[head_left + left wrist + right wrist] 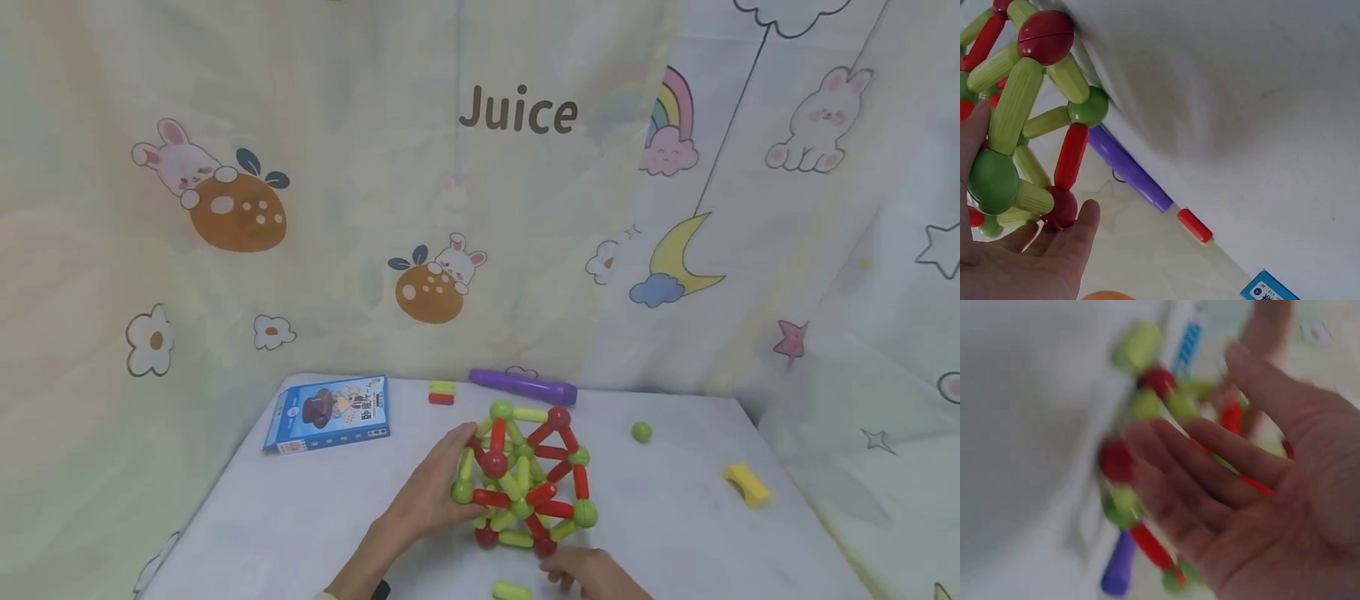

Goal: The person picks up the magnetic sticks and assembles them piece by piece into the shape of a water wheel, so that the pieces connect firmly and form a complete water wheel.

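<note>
A ball-and-rod structure (525, 479) of red and light-green rods joined by red and green balls stands in the middle of the white table (300, 517). My left hand (453, 471) lies against its left side, with the thumb up by a green rod and the fingers spread along the frame. In the left wrist view the palm is open and the fingers (1082, 222) touch a red ball (1062, 207) of the structure (1016, 106). My right hand (581, 575) hovers at the structure's lower right corner. The blurred right wrist view shows its palm (1254, 487) open and holding nothing.
A loose green rod (512, 591) lies at the near edge by my right hand. At the back are a blue box (327, 412), a short green-and-red pair of pieces (442, 392) and a purple rod (522, 386). A green ball (641, 432) and a yellow curved piece (747, 485) lie to the right.
</note>
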Demonstrator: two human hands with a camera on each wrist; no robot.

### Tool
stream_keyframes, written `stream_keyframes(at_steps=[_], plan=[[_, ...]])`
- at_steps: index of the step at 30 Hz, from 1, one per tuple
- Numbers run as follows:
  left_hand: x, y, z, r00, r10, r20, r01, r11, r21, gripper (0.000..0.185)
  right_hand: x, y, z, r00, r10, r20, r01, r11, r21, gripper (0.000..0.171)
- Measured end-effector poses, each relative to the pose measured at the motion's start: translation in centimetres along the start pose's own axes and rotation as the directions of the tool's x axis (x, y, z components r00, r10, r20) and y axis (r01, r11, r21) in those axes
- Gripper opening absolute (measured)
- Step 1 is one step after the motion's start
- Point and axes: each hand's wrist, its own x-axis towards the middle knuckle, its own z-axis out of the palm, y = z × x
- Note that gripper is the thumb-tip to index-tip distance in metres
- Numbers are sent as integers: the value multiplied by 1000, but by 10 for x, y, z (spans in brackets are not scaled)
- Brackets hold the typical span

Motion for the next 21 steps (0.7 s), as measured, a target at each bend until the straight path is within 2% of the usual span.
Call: stream_keyframes(at_steps=[2,3,5,7,10,13,14,16,17,19,20,21], plan=[[-1,-1,-1,1000,-9,-3,9,1000,-5,111,14,-12,16,999,-54,-8,53,995,-80,52],[-1,-1,-1,1000,-12,-2,12,1000,-9,111,16,-27,20,998,-63,-19,60,991,-123,51],[-1,-2,-1,1000,-17,3,17,1000,-14,112,13,-61,21,993,-110,-49,95,966,-241,47],[-1,-2,-1,1000,-27,11,27,999,-22,112,8,-83,21,984,-158,-78,127,943,-307,39],[-2,-1,-1,999,-34,15,34,999,-26,112,15,-72,30,959,-262,-109,204,904,-376,32],[-2,0,-1,999,-31,12,31,999,-29,111,34,-32,41,936,-336,-101,269,873,-406,27],[-2,0,-1,1000,-29,10,29,999,-30,111,39,-20,42,934,-343,-96,282,878,-386,26],[-2,-1,0,1000,-28,8,28,999,-33,111,37,-13,36,940,-333,-73,297,906,-303,24],[-2,-1,0,1000,-29,7,30,999,-33,111,33,-12,31,932,-356,-68,332,914,-234,24],[-2,-1,1,999,-34,8,34,999,-35,111,14,-29,14,922,-384,-44,383,923,-30,22],[-2,-2,1,999,-34,9,35,999,-34,111,1,-41,4,919,-392,-32,394,914,101,23],[-2,-2,2,999,-36,11,37,999,-34,111,-12,-53,-8,901,-432,-40,430,875,221,24]])
